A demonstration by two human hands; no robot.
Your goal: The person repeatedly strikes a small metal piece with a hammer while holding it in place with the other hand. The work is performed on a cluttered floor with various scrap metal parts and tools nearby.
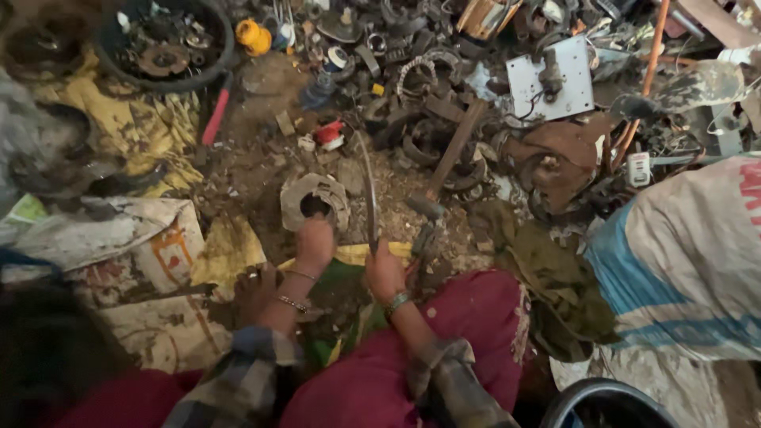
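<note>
My left hand (314,244) grips the near edge of a round grey metal part (315,200) with a dark hole in its middle, lying on the dirt floor. My right hand (384,272) is closed around the lower end of a long thin curved metal blade (369,190) that rises up and away from it, just right of the round part. Both wrists wear bangles, and both sleeves are plaid. A second bangled hand (255,287) of another person rests low at the left.
A hammer (444,170) with a wooden handle lies right of the blade. Heaps of dark scrap rings and parts fill the top. A black tub (162,47) of parts stands top left. A white sack (690,254) lies right, printed sacking (119,246) left.
</note>
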